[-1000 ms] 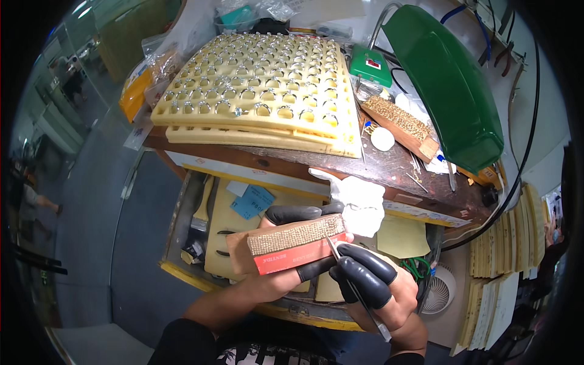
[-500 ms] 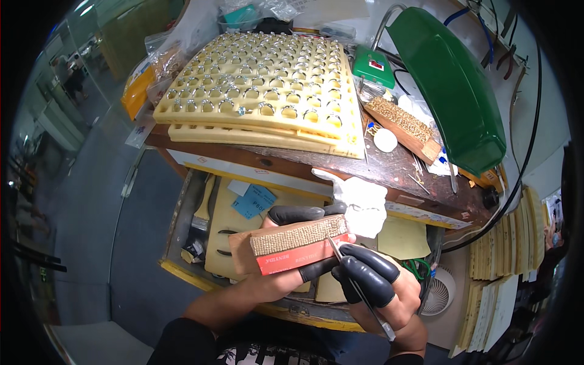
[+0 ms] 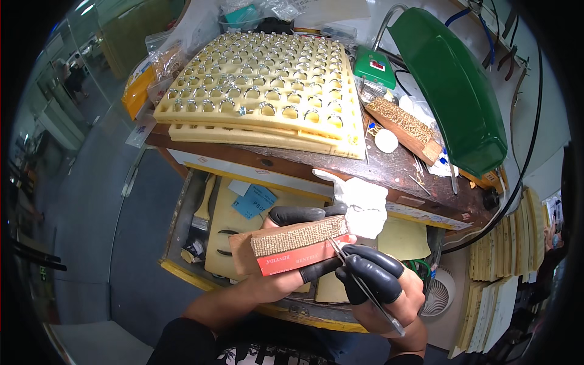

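Note:
My left hand (image 3: 285, 283), with black finger covers, is closed around a wooden block (image 3: 298, 239). Rows of small gold-coloured pieces fill the block's top face, and a red printed strip (image 3: 299, 260) runs along its near side. In black finger covers too, my right hand (image 3: 384, 281) pinches a pair of metal tweezers (image 3: 367, 289). The two tips stand slightly apart at the near edge of the rows, towards the block's right end. Whether a piece sits between the tips is too small to tell. Just beyond the block is a white wrapped bundle (image 3: 364, 207).
Yellow foam trays of rings (image 3: 255, 91) cover the bench's left. A second wooden block (image 3: 401, 125), a white ball (image 3: 385, 140) and a green lamp shade (image 3: 453, 91) are at the right. Below, an open drawer (image 3: 182, 267) holds a brush (image 3: 205, 199) and blue paper (image 3: 254, 202).
My right hand has shifted slightly to the right and down. The tweezers' tips, which looked together, now show a small gap. My left hand and the block stay put.

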{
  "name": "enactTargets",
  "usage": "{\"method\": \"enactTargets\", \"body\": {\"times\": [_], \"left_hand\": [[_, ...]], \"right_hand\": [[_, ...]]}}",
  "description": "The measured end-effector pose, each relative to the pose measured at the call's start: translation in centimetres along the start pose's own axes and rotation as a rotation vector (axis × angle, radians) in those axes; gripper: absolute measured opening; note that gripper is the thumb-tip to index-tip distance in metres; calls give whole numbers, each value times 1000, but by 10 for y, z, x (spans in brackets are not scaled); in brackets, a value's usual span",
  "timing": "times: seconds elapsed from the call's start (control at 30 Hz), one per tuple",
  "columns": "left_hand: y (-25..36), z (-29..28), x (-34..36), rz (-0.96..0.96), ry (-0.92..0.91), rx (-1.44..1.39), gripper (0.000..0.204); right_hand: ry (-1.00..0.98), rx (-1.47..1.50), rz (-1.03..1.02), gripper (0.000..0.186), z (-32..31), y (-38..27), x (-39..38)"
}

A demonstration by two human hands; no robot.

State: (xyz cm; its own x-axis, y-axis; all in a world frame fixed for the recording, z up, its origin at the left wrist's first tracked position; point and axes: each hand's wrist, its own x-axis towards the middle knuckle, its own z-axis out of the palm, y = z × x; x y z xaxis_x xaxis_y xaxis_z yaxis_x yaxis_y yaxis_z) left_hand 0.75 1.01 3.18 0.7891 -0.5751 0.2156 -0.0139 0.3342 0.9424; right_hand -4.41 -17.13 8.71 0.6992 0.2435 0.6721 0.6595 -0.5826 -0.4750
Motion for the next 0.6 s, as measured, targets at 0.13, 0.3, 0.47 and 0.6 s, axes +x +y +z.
{"method": "enactTargets", "body": {"times": [0.13,0.3,0.47,0.6], "left_hand": [[-18,-5,-3,-33,143,-167,51],[-25,-9,-4,-9,145,-76,51],[-22,-13,-7,29,99,210,51],[-22,-13,-8,19,85,311,52]], "right_hand": [[39,5,31,28,1,-1,0],[46,-16,40,24,0,-1,1],[25,-28,-49,35,-2,4,1],[23,-29,-42,35,-2,4,0]]}}
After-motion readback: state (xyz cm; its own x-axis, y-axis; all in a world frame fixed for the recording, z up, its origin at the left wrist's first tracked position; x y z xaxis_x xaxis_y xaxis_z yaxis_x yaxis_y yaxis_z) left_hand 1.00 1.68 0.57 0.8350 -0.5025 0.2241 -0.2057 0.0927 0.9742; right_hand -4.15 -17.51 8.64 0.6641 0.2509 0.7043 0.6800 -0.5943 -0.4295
